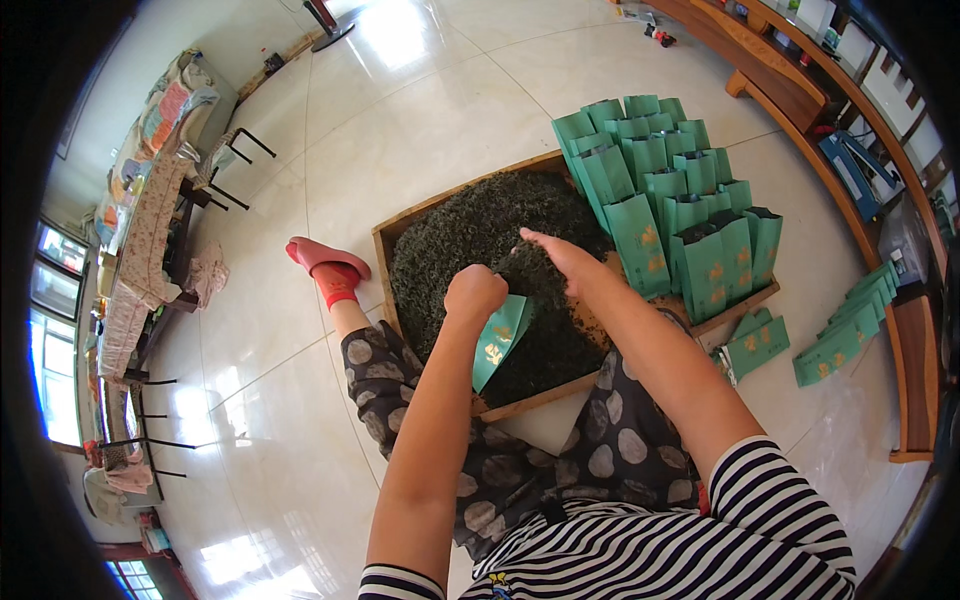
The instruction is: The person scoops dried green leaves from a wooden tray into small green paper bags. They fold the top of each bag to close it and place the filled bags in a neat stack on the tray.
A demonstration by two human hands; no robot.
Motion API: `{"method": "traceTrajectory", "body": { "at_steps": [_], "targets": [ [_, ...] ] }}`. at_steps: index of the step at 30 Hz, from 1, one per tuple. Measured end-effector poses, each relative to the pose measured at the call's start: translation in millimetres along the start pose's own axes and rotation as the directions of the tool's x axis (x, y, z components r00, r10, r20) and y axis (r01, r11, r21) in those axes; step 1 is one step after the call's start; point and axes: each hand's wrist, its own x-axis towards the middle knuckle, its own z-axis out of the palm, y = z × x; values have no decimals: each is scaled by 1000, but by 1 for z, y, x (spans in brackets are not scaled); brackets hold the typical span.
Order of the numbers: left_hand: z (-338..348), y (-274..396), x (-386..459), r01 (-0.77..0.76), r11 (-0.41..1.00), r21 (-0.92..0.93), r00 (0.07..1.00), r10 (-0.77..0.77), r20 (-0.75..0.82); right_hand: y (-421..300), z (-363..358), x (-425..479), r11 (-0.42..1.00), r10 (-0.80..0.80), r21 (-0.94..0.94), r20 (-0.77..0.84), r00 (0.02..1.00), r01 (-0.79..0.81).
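My left hand [477, 294] grips the top of a green paper bag [500, 341] with gold print, which hangs tilted over a shallow wooden tray [384, 262]. Just right of the bag's mouth, my right hand [559, 259] has its thumb and fingers around a clump of dark dried leaves [532, 271], likely loose tea. A large heap of the same leaves [480, 217] fills much of the tray. Rows of upright green bags [637, 232] stand at the tray's right end, several with open tops; leaves show in some near ones.
Flat green bags [757, 345] lie on the tiled floor right of the tray, with a fanned row of more [844, 330] beside a wooden cabinet [911, 375]. My leg with a red slipper [322, 255] extends along the tray's left side. A cloth-covered table [142, 277] stands far left.
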Motion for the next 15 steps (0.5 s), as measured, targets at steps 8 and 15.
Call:
{"method": "traceTrajectory", "body": {
  "at_steps": [8,15],
  "targets": [
    [5,5,-4,-36,999,-15,997,35,-62,6,-14,20,906,-202,-297,325,924,302],
    [8,-1,-2,-47,998,-45,998,45,-38,14,-10,16,155,-490,-795,453,745,586]
  ]
}}
